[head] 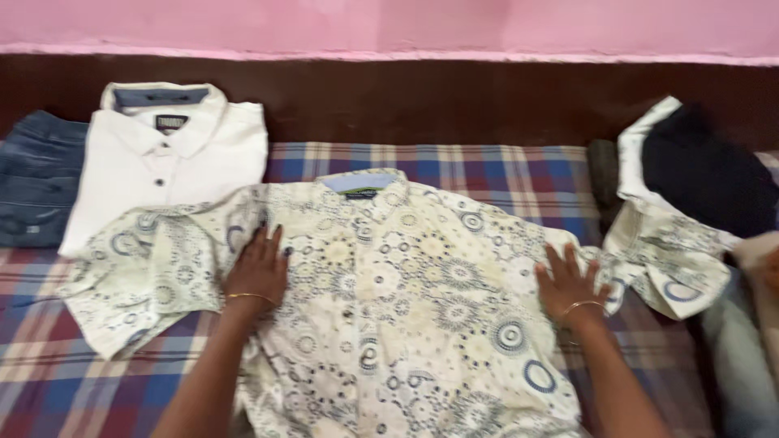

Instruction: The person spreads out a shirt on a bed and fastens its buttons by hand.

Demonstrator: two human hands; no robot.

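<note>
A patterned shirt (pixel 389 300) lies front-up and spread out on a bed covered by a checked blanket (pixel 503 174); the left hand (pixel 258 272) rests flat with fingers apart on the shirt's chest near one shoulder, and the right hand (pixel 570 284) lies flat, fingers spread, near the other shoulder; neither grips anything. One sleeve (pixel 134 280) stretches out to the left; the other sleeve (pixel 669 259) lies crumpled at the right, just beside a dark garment (pixel 706 170). A folded white shirt (pixel 166 166) sits behind, touching folded jeans (pixel 36 178). The likely trouble is wrinkles: pressing with flat palms could drag the loose cloth and bunch it; the crumpled sleeve could stay creased, or catch on the pile beside it.
</note>
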